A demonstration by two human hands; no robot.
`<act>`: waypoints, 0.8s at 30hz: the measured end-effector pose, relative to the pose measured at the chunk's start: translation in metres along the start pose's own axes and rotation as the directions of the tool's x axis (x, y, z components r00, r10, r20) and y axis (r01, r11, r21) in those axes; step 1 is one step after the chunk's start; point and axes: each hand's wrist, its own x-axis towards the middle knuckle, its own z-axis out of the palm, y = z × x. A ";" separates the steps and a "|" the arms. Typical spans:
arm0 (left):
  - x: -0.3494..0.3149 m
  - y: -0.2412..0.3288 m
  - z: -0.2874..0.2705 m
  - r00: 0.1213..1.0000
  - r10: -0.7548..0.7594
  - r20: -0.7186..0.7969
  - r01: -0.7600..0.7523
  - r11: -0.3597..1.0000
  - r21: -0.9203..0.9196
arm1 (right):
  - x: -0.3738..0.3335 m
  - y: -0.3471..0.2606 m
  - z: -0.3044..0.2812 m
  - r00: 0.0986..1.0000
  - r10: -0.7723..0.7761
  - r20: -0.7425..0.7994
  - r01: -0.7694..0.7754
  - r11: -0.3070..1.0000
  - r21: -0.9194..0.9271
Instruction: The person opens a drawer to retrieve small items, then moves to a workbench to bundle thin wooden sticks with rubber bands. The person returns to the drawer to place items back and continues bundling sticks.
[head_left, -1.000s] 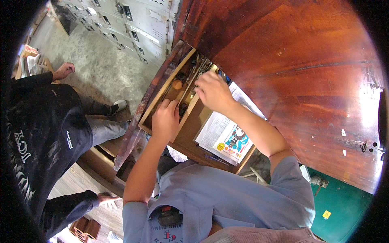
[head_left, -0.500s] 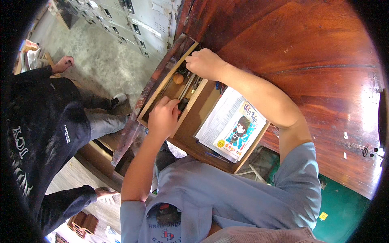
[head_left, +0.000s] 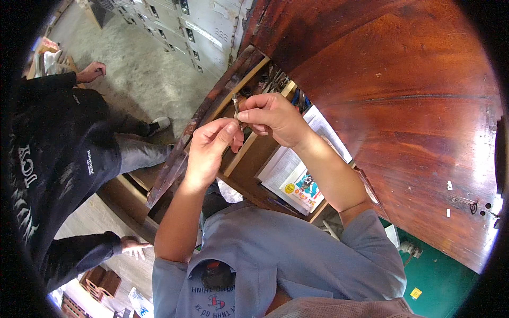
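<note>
- Right hand (head_left: pixel 275 119): thumb and forefinger are pinching a slim metal piece (head_left: pixel 235 102), standing roughly upright with its tip poking above the fingers.
- Left hand (head_left: pixel 212 146): right up against it, fingers curled in and thumb by the piece's lower end. Can't tell if it's actually gripping or just touching, the fingers hide that bit.
- So the piece is up in the air over the open drawer (head_left: pixel 245 184), around the middle of its left compartment.
- Far corner of that compartment has a jumble of small metal bits (head_left: pixel 273 79), too cluttered to sort out.
- A pale wooden divider (head_left: pixel 248 153) splits the drawer, partly hidden by the hands.
- Right compartment: a stack of printed papers (head_left: pixel 278 163) with a colourful booklet (head_left: pixel 303 191) lying on top, towards the near right corner.
- Big glossy reddish-brown table (head_left: pixel 403 79) has its edge running just beside the drawer's right side.
- Off to the left there's a co-worker in a black top (head_left: pixel 63 153), well apart from the drawer, near grey metal lockers (head_left: pixel 209 26).
</note>
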 end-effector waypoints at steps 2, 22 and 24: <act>-0.003 0.009 0.001 1.000 0.009 0.010 -0.009 0.999 0.048 | -0.002 0.001 0.006 1.000 -0.006 0.020 0.005 1.000 0.015; -0.053 0.091 0.003 0.891 0.444 -0.098 -0.365 0.570 -0.736 | -0.043 0.044 0.000 0.978 -0.167 -0.122 0.170 0.985 0.019; -0.053 0.094 0.003 0.892 0.436 -0.121 -0.373 0.556 -0.743 | -0.045 0.047 0.000 0.976 -0.171 -0.134 0.176 0.984 0.031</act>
